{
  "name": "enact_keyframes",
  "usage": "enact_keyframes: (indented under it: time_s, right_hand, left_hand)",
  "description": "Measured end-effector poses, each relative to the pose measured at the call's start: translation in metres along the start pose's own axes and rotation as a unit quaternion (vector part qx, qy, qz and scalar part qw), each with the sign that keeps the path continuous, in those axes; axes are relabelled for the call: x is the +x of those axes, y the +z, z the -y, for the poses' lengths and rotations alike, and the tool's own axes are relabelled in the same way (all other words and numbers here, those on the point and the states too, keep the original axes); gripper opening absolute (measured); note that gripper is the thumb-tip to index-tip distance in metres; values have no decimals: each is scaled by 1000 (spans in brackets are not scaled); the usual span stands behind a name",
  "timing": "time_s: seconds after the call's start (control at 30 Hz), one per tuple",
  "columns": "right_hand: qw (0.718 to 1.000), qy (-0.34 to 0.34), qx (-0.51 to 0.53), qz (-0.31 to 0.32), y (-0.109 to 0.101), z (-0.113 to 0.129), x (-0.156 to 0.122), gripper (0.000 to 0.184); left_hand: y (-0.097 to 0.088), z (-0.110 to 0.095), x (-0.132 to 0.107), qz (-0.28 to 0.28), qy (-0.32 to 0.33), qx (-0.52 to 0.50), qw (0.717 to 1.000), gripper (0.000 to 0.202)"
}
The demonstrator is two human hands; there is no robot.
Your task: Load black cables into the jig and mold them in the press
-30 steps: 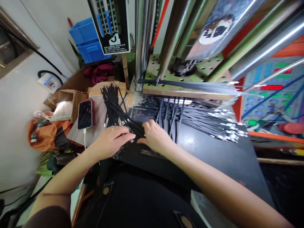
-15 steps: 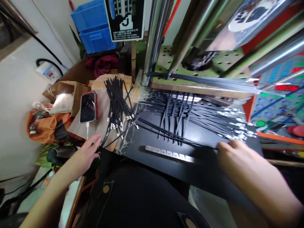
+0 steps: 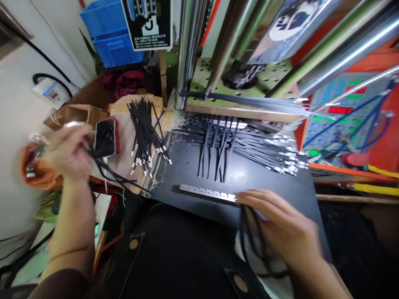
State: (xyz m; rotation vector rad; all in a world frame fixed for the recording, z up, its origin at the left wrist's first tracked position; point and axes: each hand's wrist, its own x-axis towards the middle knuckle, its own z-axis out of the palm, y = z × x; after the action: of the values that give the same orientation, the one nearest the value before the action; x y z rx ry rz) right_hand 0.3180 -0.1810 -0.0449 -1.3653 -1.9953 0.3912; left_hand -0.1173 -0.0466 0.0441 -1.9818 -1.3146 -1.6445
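Note:
My left hand (image 3: 67, 151), blurred by motion, is raised at the left beside a phone (image 3: 106, 137) and is closed round one end of a few black cables (image 3: 120, 178). My right hand (image 3: 280, 228) lies low over the near edge of the black work plate (image 3: 280, 193), fingers curled over the other end of the black cables (image 3: 254, 236), which hang below it. A slotted metal strip (image 3: 207, 193) lies on the plate just left of that hand. A loose bundle of short black cables (image 3: 145, 128) rests on cardboard, and a fan of metal-tipped cables (image 3: 249, 145) lies farther back.
Behind the plate rises a press with steel columns (image 3: 187, 50) and a green perforated bed (image 3: 218, 83). A control panel (image 3: 339, 124) with coloured buttons is at the right. Blue bins (image 3: 112, 35), cardboard boxes (image 3: 71, 114) and orange cloth (image 3: 37, 170) crowd the left.
My left hand rose from the table's near left edge to beside the phone, drawing cables with it. My right hand moved left and nearer, from the plate's right edge to its front edge.

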Motion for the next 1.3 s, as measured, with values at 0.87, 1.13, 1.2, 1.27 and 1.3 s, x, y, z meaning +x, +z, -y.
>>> enact_keyframes:
  time_s: [0.87,1.13,1.2,1.27,1.3]
  right_hand:
    - [995,17,96,-13,20,9,6,8]
    - [996,-89,15,11,25,14,14,24]
    - [995,-95,13,15,25,15,15,27]
    - [996,-90,18,17,24,15,15,28]
    - [996,-84,18,16,23,14,15,27]
  left_hand:
    - [122,-147,-126,595,-61,-280,751,13]
    - [117,-171,-101,662,84,-132,733,19]
    - [119,-178,-96,672,113,-100,725,21]
    - [119,-179,-92,679,117,-89,719,22]
    - [119,-177,-91,681,107,-96,718,22]
